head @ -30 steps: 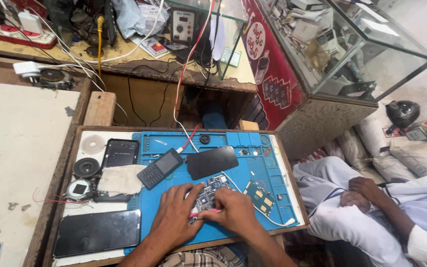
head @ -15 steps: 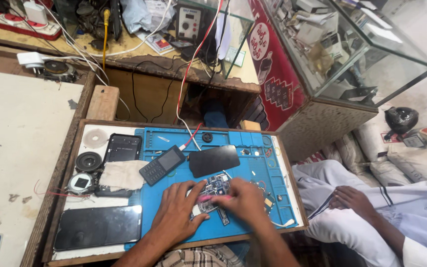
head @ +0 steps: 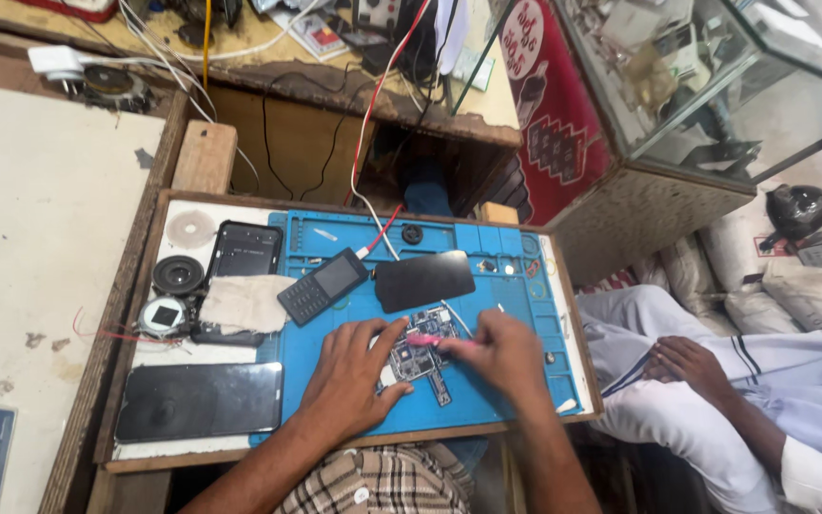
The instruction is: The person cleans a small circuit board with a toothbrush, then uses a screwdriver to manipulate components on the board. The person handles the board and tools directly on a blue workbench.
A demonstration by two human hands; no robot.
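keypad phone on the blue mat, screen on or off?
Off: the dark keypad phone on the blue work mat shows a black, unlit screen.

The light is bright and soft, like daytime, and it comes mostly from the upper right. The glass case [head: 715, 86] shines with pale glare. Shadows are faint, but the hole behind the blue mat [head: 525, 381] is dark. The middle looks sharp. Straight lines bend near the edges, and the corners look a bit stretched.
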